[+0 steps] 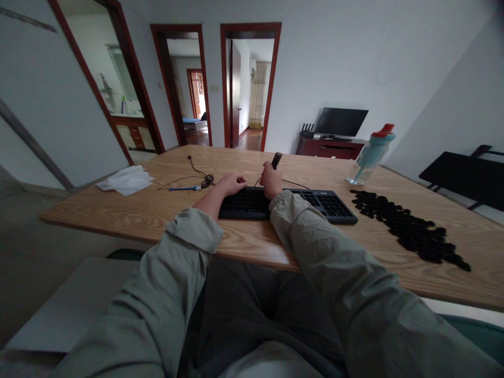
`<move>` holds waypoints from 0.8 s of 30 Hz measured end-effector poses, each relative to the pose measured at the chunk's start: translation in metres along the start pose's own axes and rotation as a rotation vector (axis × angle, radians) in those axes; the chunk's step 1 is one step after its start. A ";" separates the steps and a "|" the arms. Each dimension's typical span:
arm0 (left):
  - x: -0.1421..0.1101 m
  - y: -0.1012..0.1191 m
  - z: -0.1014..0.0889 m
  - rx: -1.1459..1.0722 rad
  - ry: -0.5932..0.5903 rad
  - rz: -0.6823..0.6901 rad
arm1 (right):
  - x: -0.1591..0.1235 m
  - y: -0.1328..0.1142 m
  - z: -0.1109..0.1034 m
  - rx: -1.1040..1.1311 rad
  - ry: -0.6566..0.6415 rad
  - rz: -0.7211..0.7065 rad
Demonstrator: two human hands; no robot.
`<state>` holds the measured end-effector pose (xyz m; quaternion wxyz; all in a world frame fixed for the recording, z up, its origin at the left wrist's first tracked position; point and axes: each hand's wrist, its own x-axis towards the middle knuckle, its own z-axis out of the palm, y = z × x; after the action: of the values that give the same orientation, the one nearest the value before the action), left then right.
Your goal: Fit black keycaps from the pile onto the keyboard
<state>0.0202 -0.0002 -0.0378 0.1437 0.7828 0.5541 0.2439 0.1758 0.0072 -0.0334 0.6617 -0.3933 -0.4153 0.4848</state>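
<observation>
Black tool upright in my right grip over the keyboard

The keyboard (248, 205) lies flat near the close edge of the desk (244, 239), straight in front of me. My right grip (271, 181) is closed around a black tool (277, 160), whose top end sticks up above my fist; its lower end is hidden. My left grip (233, 185) is at the keyboard's upper left, fingers curled; I cannot tell whether they hold anything. Left of the keyboard are a bundled dark cable (207, 180) and, just beside it, a blue stick (184, 188). White tissues (126, 180) lie farther left. On the right, small black pieces (409, 226) spread in a long patch, with a clear bottle (370, 153) with a red-topped lid standing behind them. Beyond the desk, a black screen (342, 122) stands on a dark red cabinet (329, 149).
</observation>
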 end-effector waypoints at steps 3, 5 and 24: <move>-0.001 0.003 0.000 0.005 -0.004 -0.005 | 0.005 0.004 -0.001 -0.028 0.011 -0.046; -0.001 0.003 -0.001 0.009 -0.012 -0.002 | 0.007 0.007 0.000 -0.113 -0.024 -0.088; 0.001 -0.003 0.001 0.011 -0.042 0.015 | 0.011 -0.048 -0.020 -0.646 -0.280 -0.261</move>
<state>0.0188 0.0022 -0.0399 0.1493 0.7926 0.5464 0.2256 0.2115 0.0053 0.0063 0.4967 -0.4555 -0.6797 0.2897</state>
